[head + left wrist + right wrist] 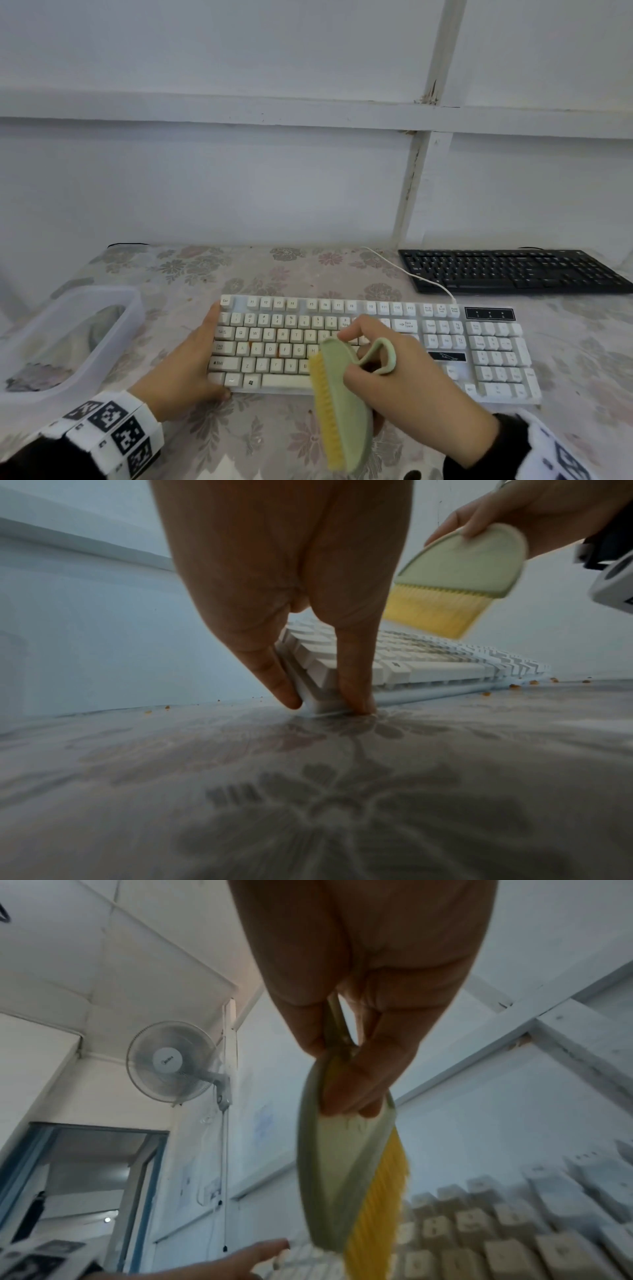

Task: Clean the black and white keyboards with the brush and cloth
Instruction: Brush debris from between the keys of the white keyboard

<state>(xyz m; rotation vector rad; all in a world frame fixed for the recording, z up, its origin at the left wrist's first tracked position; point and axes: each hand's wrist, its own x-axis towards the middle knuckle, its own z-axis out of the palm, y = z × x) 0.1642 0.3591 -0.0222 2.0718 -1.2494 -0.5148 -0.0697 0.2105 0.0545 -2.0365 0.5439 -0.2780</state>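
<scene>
From the head view, the white keyboard (373, 346) lies across the middle of the flower-patterned tabletop (274, 267), and the black keyboard (513, 270) lies at the far right edge, apart from it. The left hand (191, 363) braces the white keyboard's left end with straight fingers. The right hand (404, 373) grips a green brush (346, 404) with yellow bristles above the keys near the front edge. A clear plastic tub (133, 308) sits at the left edge; something grey lies inside, possibly the cloth, though it is too blurred to tell.

The left wrist view shows the left hand's fingers (274, 674) straight, pressed against the keyboard's end and corner, fingertips on the tabletop. Orange crumbs (514, 685) lie along the keyboard's front edge.

In the right wrist view, thumb and fingers (373, 1069) pinch the brush's body, bristles hanging over beige keys.
</scene>
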